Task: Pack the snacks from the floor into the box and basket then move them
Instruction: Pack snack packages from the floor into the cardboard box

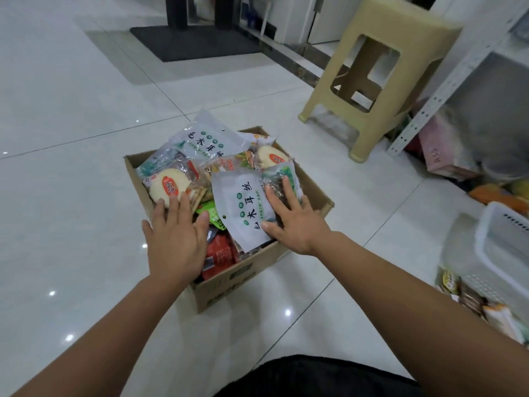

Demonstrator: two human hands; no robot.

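A cardboard box (229, 285) stands on the white tiled floor, heaped with snack packets above its rim. My left hand (174, 239) lies flat with fingers spread on the near left of the pile, fingertips touching a round pale cake packet (169, 186). My right hand (292, 219) presses flat on a white pouch with green print (243, 207) at the box's right side. A second white pouch (206, 136) sticks out at the far side. A white plastic basket (492, 253) sits at the right edge, with loose snack packets (469, 299) on the floor beside it.
A beige plastic stool (380, 67) stands behind the box to the right. A white metal shelf upright (446, 81) and more packets (446, 150) fill the far right. A dark mat (194, 41) lies at the back. My dark-clothed knee (315, 376) is at the bottom.
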